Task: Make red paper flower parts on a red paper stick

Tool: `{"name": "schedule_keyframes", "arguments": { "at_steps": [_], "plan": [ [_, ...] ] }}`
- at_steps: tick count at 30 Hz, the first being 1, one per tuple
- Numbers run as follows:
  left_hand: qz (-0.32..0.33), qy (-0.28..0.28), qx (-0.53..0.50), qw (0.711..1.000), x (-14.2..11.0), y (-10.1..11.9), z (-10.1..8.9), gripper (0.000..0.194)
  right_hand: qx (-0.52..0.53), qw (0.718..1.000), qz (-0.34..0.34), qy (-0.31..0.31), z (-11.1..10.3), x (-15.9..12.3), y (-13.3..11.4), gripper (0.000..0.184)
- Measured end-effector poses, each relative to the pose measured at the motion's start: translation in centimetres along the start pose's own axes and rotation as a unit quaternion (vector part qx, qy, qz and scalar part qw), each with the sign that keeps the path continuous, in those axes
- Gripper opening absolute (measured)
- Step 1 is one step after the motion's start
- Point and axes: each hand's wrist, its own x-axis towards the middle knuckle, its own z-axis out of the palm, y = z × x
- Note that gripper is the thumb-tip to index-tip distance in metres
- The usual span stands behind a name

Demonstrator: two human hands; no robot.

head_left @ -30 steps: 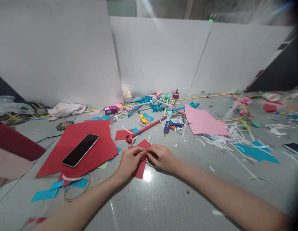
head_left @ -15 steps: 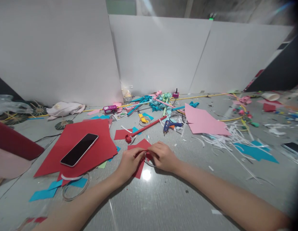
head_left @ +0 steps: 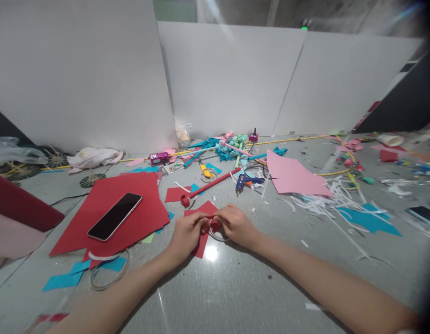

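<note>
My left hand [head_left: 187,236] is closed, its thumb and fingers pinching the left end of a small rolled piece of red paper [head_left: 214,224]. My right hand [head_left: 237,226] grips the other end, fingertips curled inward. A thin pale ring [head_left: 218,239], like a nearly used-up tape roll, hangs against the right fingers; how it is held is hidden. Below both hands lie flat red paper pieces [head_left: 201,246]. Just beyond them rests a red paper stick [head_left: 211,185] with a curled flower-like end, and right of it a blue glue gun [head_left: 248,182].
A phone [head_left: 115,217] lies on red sheets [head_left: 148,204] at left, near another thin ring [head_left: 109,276]. Pink paper [head_left: 294,174] and white paper strips [head_left: 326,204] spread to the right. Teal and pink paper flowers [head_left: 232,146] pile up before a white partition [head_left: 229,79].
The ring by my right hand shows more fully, and more of the curled red paper is visible between my fingers. Both hands stay in nearly the same place.
</note>
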Motion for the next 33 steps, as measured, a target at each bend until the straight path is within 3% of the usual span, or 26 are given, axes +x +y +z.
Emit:
{"name": "schedule_keyframes", "arguments": {
  "at_steps": [4,7,17,25,33],
  "plan": [
    [-0.079,0.013,-0.078,0.994,0.1,0.3,0.2,0.027,0.003,0.997,0.076,0.018,-0.1,0.0,0.0,0.028],
    [-0.106,0.035,-0.091,0.99,0.2,0.6,0.3,0.028,0.02,0.996,0.08,0.02,-0.1,-0.2,0.0,0.03],
    [-0.118,0.057,-0.057,0.99,0.3,0.2,0.2,0.039,0.064,0.985,0.16,0.034,-0.3,0.2,-0.2,0.04],
    [-0.112,0.058,-0.062,0.99,0.3,0.4,0.0,0.042,0.063,0.986,0.151,0.033,-0.3,0.2,-0.3,0.045],
    [-0.117,-0.002,-0.216,0.969,1.1,-0.9,-0.1,0.042,0.145,0.975,0.166,-0.001,-1.0,0.8,-0.9,0.037]
  ]
}}
